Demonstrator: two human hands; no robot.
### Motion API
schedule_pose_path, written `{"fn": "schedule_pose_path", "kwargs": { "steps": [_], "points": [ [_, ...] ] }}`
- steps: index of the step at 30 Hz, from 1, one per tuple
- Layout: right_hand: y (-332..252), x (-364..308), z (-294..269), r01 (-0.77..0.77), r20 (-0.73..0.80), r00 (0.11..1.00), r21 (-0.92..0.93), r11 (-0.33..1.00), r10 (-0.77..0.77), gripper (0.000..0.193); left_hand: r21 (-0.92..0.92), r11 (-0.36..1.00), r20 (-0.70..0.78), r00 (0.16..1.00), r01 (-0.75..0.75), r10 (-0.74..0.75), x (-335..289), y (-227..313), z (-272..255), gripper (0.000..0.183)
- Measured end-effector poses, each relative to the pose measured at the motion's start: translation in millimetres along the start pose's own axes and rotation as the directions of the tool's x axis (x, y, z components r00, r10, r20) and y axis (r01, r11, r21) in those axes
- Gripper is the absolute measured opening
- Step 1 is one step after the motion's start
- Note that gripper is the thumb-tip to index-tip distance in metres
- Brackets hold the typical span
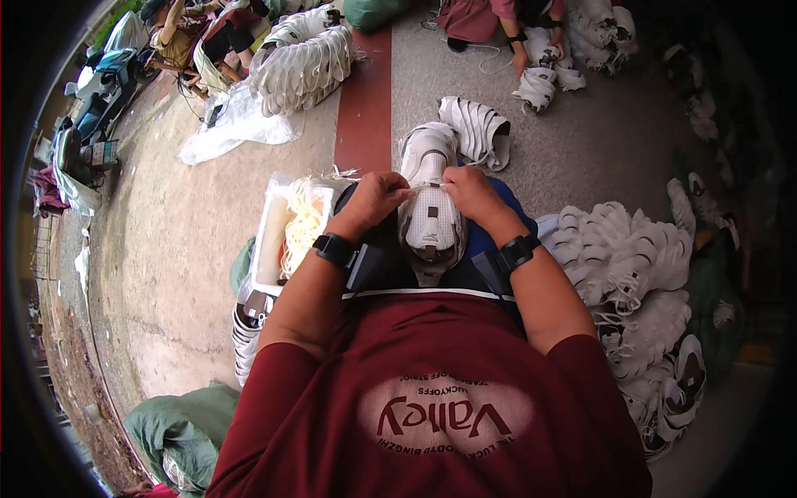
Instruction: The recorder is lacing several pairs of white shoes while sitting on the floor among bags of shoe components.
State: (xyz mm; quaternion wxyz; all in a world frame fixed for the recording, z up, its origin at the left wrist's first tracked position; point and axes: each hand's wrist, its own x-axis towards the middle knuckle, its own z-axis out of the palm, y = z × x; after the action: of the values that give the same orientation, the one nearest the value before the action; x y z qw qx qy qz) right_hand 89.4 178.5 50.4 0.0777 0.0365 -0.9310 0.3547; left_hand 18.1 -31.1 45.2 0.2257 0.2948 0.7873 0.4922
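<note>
A white and grey shoe upper (432, 217) lies across my lap, its perforated front part toward me. My left hand (378, 199) is closed in a pinch at the upper's left edge, on a thin white shoelace end. On the opposite edge, my right hand (475, 192) pinches the shoelace's other side, fingers bent against the upper. The lace is thin and partly hidden by my fingers. Just beyond the upper, a stack of nested white shoe uppers (475, 131) rests near my knees.
To my left stands a white foam box (270, 232) of pale laces (305, 220). A large pile of white uppers (623, 266) is at my right. A green sack (187, 432) sits at lower left. Other people work farther off near an upper stack (303, 70); scooters (104, 91) stand far left.
</note>
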Motion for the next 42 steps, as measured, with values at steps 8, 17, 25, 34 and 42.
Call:
{"fn": "schedule_pose_path", "kwargs": {
  "steps": [8, 17, 25, 34, 42],
  "points": [
    [101, -67, -114, -0.270, -0.218, 0.959, -0.535, 0.801, 0.178, 0.004, 0.082, 0.978, -0.235, 0.958, 0.191, -0.167, -92, -26, -146, 0.015],
    [203, -291, -351, -0.921, -0.825, 0.389, -0.345, 0.180, 0.411, 0.023, -0.204, 0.921, -0.331, 0.861, 0.333, -0.385, -228, -71, -231, 0.016],
    [199, -383, -383, -0.778, -0.739, 0.608, -0.628, 0.030, 0.292, 0.019, -0.086, 0.809, -0.401, 0.723, 0.582, -0.563, -319, -111, -257, 0.016],
    [223, -367, -325, -0.901, -0.850, 0.379, -0.250, 0.354, 0.366, 0.016, -0.072, 0.608, -0.503, 0.498, 0.790, -0.706, -358, -201, -260, 0.016],
    [64, -112, -87, -0.567, 0.382, 0.811, 0.698, 0.437, 0.442, 0.009, -0.706, 0.515, -0.156, 0.602, 0.486, -0.783, -249, -182, -138, 0.024]
  ]
}}
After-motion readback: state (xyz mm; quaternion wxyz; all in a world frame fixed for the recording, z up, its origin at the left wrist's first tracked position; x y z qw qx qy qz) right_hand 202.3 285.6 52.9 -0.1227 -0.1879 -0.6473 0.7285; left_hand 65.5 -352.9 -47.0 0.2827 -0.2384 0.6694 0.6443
